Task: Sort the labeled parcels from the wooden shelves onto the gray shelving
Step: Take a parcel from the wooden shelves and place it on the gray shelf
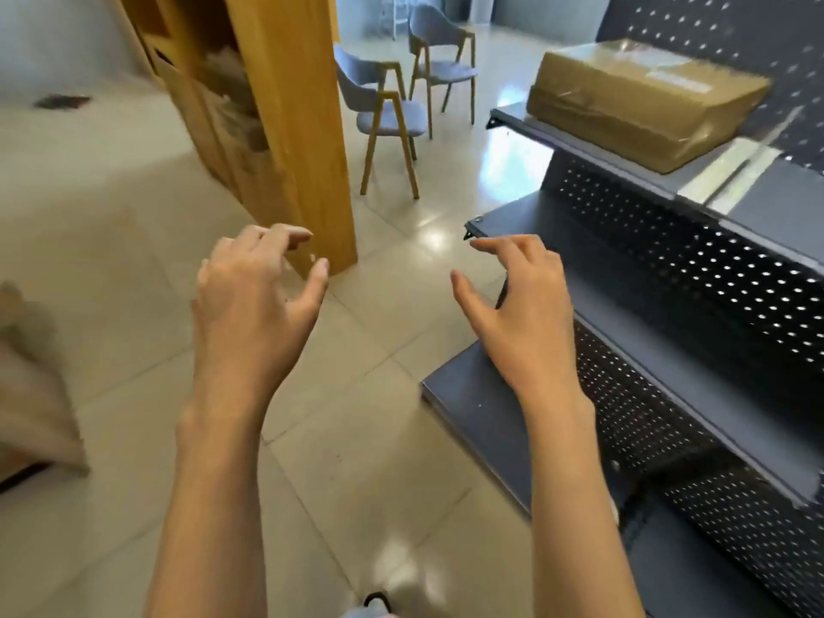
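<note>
Parcel (642,102): boxy, tape-wrapped brown cardboard

Bright daylight, floor glare, blurred edges

The floor (365,439) is made of big pale tiles, and they are shiny. Bright light bounces off them in white spots near the middle of the room. Two chairs (392,113) stand side by side on the tiles farther back. They have gray seats and backs and light wood legs. A white wall (58,42) is on the far left. A small dark thing (62,101) lies low down there, but it is too blurry to tell what it is
</note>
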Available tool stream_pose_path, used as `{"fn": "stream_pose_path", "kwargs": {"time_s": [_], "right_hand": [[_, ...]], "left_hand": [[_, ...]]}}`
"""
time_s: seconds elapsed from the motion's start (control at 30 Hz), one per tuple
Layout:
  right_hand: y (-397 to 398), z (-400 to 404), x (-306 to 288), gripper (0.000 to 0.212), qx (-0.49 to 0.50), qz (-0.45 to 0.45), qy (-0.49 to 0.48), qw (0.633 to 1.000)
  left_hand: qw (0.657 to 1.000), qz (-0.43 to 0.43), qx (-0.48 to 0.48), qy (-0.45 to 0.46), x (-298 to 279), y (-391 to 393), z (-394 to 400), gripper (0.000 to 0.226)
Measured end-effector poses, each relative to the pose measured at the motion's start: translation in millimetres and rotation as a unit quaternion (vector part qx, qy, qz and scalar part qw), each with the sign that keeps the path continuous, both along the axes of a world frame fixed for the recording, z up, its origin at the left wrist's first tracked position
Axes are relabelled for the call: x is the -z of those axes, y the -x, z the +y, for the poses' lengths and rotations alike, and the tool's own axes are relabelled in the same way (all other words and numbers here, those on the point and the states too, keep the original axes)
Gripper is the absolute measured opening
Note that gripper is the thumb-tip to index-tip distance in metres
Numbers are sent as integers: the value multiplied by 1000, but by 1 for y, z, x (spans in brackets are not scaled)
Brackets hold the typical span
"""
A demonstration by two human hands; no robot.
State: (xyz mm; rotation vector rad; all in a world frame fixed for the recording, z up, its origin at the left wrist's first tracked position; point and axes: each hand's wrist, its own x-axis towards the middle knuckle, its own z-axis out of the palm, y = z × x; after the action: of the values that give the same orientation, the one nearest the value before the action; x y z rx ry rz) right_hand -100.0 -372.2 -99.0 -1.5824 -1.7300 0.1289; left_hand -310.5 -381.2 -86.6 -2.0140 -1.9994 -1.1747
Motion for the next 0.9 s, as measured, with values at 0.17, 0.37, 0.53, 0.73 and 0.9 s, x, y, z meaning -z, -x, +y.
{"fn": "stream_pose_path", "kwargs": {"time_s": [0.17,0.37,0.53,0.73,0.9], "right_hand": [[82,58,11,36,-59,-17,19,998],[149,139,20,37,-101,-45,8,994],[206,227,22,37,-157,-38,-3,987],[284,343,-6,37,-218,-17,-46,975],[342,412,-7,39,-264,-26,-50,963]], "left_hand": [[996,15,-85,31,10,78,31,31],[989,0,-142,51,24,133,87,35],[982,10,-182,39,23,177,154,39],[969,34,-245,6,-5,240,247,38],[962,48,-268,12,-5,281,301,32]]}}
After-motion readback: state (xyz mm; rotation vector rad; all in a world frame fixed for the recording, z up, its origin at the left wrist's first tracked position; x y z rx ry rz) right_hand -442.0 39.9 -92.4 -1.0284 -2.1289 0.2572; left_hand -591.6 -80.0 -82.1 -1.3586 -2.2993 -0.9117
